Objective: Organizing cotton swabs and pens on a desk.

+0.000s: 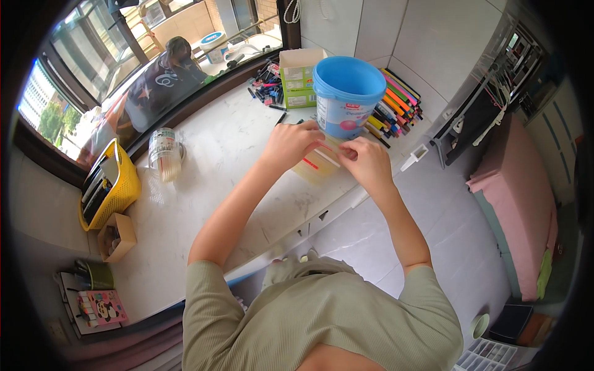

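Observation:
A yellowish see-through plastic packet [315, 170] with a red strip lies low over the countertop, partly blurred. My left hand [296, 143] pinches at its far left side, and my right hand [366, 160] pinches its right side. Between my fingertips runs a thin reddish line, too blurred to name. Just beyond both hands stands a light blue plastic bucket [345, 113], upright, with no lid on it. The fingertips partly hide the packet's upper part.
Markers [401, 109] are heaped right of the bucket. Left of it are a green-and-white carton [299, 95] and a pile of dark marker pieces [269, 83]. A clear mug [166, 155] holds thin sticks. Farther left are a yellow basket [123, 185] and a small cardboard box [125, 239].

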Demonstrator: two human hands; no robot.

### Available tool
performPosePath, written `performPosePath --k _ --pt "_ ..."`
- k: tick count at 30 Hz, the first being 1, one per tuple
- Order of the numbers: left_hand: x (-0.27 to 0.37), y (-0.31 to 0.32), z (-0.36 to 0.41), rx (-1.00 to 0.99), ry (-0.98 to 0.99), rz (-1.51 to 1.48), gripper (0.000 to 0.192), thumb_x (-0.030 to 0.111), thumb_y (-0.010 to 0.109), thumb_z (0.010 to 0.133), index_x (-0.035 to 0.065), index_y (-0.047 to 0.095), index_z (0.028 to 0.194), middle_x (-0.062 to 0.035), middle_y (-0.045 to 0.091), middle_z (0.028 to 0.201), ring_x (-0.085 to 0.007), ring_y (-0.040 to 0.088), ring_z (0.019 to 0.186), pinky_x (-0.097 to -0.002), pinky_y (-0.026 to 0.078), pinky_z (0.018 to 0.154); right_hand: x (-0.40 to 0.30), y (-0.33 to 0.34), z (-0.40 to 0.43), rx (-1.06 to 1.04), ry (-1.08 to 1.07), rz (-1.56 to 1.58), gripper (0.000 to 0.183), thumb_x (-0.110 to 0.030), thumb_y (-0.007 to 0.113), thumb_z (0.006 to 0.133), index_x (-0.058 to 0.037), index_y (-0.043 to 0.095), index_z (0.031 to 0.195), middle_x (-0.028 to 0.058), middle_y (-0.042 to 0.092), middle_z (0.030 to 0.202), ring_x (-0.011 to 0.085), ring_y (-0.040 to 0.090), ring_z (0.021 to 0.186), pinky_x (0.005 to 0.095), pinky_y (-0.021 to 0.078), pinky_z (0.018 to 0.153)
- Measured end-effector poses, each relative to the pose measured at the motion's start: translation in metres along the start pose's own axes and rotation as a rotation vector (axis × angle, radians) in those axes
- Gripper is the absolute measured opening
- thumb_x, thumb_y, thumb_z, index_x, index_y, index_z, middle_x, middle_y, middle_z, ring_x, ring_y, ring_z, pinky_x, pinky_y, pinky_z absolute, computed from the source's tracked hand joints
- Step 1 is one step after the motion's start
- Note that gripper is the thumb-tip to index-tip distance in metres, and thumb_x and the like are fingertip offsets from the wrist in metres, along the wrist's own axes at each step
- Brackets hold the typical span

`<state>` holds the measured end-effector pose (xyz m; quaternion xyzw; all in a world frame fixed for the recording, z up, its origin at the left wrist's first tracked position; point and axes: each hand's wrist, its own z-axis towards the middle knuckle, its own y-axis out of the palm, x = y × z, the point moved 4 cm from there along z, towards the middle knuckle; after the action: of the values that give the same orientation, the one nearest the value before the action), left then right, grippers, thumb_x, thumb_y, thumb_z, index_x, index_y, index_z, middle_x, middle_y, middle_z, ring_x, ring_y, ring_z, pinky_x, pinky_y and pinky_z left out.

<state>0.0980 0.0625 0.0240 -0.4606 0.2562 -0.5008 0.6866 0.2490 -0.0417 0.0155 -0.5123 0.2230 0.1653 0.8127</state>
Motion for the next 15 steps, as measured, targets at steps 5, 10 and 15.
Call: performPosePath --k 5,10,15 --pt "0.003 0.0 0.0 -0.067 -0.023 0.013 0.008 0.023 0.064 0.086 0.0169 0.069 0.088 0.0048 0.067 0.096 -0.0223 0.065 0.07 -0.036 0.049 0.057 -0.005 0.0 -0.001 -0.008 -0.004 -0.065 0.015 -0.019 0.072 0.079 -0.0097 0.073 0.09 0.0053 0.068 0.084 0.0241 0.067 0.073 0.0372 0.0513 0.064" --pt "0.004 -0.002 -0.003 -0.064 -0.007 0.019 0.009 0.019 0.066 0.083 0.0178 0.07 0.091 0.0051 0.067 0.096 -0.0227 0.065 0.07 -0.0368 0.049 0.058 -0.004 0.001 -0.002 0.018 -0.037 -0.024 0.014 -0.02 0.071 0.079 -0.0112 0.073 0.09 0.0051 0.067 0.084 0.0258 0.066 0.074 0.0381 0.051 0.064" --pt "0.004 -0.003 -0.003 -0.053 0.01 -0.023 0.01 0.018 0.067 0.082 0.0184 0.072 0.091 0.0038 0.067 0.097 -0.0229 0.065 0.072 -0.0372 0.05 0.06 -0.012 0.002 -0.004 -0.013 -0.034 -0.083 0.014 -0.022 0.072 0.079 -0.0126 0.074 0.088 0.0045 0.066 0.087 0.027 0.066 0.075 0.0387 0.0519 0.066"
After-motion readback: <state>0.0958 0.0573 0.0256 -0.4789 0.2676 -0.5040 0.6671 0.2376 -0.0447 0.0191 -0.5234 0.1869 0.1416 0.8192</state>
